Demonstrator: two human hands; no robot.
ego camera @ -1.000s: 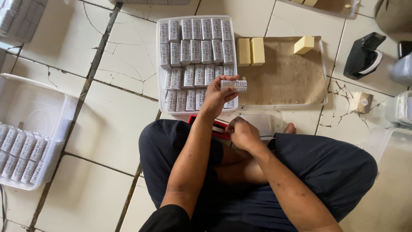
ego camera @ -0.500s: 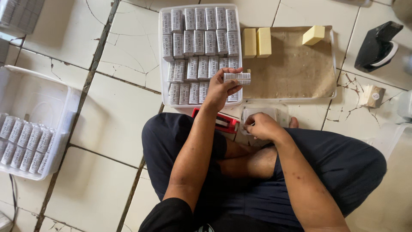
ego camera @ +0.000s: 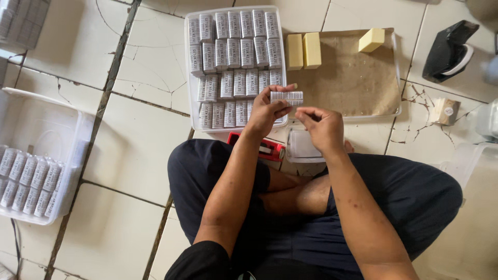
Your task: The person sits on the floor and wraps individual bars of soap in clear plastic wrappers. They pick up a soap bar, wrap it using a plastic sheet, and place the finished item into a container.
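Observation:
My left hand (ego camera: 265, 110) grips a small grey printed box (ego camera: 287, 96) by its left end, just above the near edge of a white tray (ego camera: 190, 116) packed with rows of the same boxes. My right hand (ego camera: 322, 126) hovers right beside the box, fingers pinched together near its right end; whether they hold anything is hidden. Under my hands, on the floor, lie a red tool (ego camera: 258, 147) and a small clear plastic lid or dish (ego camera: 302, 147). I sit cross-legged on cracked white tiles.
A tray lined with brown paper (ego camera: 353, 83) carries three pale yellow bars (ego camera: 303, 50). A black tape dispenser (ego camera: 450, 49) stands at the far right, a small wooden block (ego camera: 445, 110) below it. A white bin (ego camera: 31, 171) with several wrapped boxes sits to my left.
My right hand rose from my lap by the clear dish up to the box held in my left hand. The left hand kept the box over the tray's near edge.

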